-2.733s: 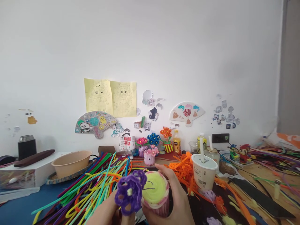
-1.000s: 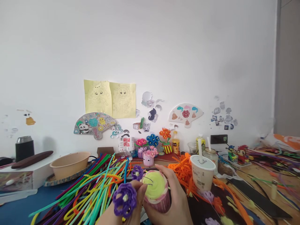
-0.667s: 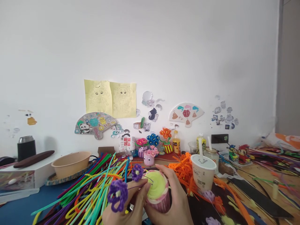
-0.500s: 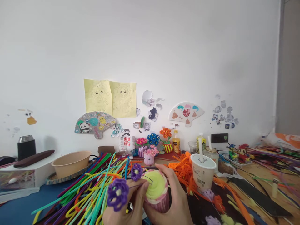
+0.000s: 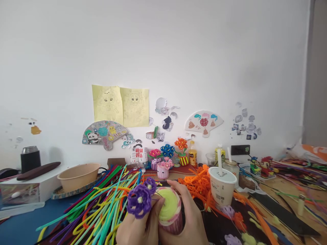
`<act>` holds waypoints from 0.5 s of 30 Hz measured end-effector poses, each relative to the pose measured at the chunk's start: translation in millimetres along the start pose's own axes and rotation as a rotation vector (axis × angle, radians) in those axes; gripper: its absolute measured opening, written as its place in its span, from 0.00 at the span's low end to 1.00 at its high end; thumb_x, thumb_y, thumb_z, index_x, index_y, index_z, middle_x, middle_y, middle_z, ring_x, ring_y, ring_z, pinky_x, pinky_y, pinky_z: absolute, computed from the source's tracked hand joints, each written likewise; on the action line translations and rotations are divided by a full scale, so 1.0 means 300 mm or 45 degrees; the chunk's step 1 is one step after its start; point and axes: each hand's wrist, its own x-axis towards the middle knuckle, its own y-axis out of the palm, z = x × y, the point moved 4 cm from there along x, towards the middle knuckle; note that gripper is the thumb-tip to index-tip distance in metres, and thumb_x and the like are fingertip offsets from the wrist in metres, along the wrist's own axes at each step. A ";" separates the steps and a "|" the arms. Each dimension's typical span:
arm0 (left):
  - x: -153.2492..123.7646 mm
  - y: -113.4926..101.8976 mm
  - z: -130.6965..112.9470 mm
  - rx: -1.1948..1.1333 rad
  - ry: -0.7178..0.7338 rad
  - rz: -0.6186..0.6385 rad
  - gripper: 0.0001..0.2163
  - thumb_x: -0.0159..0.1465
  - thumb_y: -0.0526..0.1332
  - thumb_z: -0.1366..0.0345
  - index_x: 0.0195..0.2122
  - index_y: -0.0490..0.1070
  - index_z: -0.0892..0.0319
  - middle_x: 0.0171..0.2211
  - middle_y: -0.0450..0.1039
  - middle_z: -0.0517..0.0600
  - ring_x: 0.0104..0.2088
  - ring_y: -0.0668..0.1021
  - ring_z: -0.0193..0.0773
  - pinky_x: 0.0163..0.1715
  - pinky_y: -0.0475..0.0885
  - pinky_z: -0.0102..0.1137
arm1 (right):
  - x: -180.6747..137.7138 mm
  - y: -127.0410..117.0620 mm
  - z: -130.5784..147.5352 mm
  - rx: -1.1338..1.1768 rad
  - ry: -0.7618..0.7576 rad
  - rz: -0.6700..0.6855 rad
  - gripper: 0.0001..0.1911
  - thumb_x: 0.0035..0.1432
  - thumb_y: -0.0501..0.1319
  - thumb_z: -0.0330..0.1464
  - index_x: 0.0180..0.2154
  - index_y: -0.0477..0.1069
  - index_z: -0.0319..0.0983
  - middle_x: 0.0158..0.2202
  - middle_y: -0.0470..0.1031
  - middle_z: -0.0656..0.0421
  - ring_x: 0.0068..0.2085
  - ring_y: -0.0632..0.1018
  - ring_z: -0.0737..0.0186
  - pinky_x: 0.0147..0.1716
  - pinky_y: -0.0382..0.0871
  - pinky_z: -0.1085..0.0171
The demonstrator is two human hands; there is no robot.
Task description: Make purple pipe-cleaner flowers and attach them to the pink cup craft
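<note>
My left hand pinches the thin wire stems of two purple pipe-cleaner flowers between thumb and finger. The larger purple flower is nearer to me and has a pale centre; the smaller purple flower is just behind it. My right hand is wrapped round a pink-and-white pipe-cleaner pot with a coiled yellow-green top. The left fingertips are at the left side of that top, with a dark stem reaching over it. Whether the stem tip goes into the coil is hidden.
Loose coloured pipe cleaners spread to the left, an orange heap to the right. A lidded paper cup with a straw is beside the heap. Small finished flower pots stand by the wall. A tan bowl is at the left.
My left hand has shifted right, closer to the pot. The larger flower has moved right and up, now overlapping the smaller one's edge. The right hand keeps its hold on the pot.
</note>
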 end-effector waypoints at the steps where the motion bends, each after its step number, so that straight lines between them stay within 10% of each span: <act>1: -0.001 0.003 0.000 -0.010 -0.001 0.004 0.19 0.70 0.52 0.55 0.29 0.78 0.52 0.25 0.81 0.45 0.23 0.82 0.36 0.30 0.75 0.24 | 0.000 0.001 -0.001 0.005 -0.001 -0.001 0.31 0.44 0.63 0.30 0.53 0.64 0.43 0.46 0.74 0.57 0.45 0.79 0.58 0.44 0.73 0.67; 15: 0.004 -0.007 0.000 0.065 0.065 -0.017 0.19 0.71 0.50 0.54 0.31 0.78 0.50 0.26 0.82 0.44 0.26 0.83 0.35 0.25 0.74 0.23 | 0.005 -0.013 0.017 -0.070 -0.167 -0.079 0.20 0.46 0.63 0.30 0.44 0.67 0.42 0.42 0.73 0.57 0.42 0.78 0.59 0.42 0.73 0.66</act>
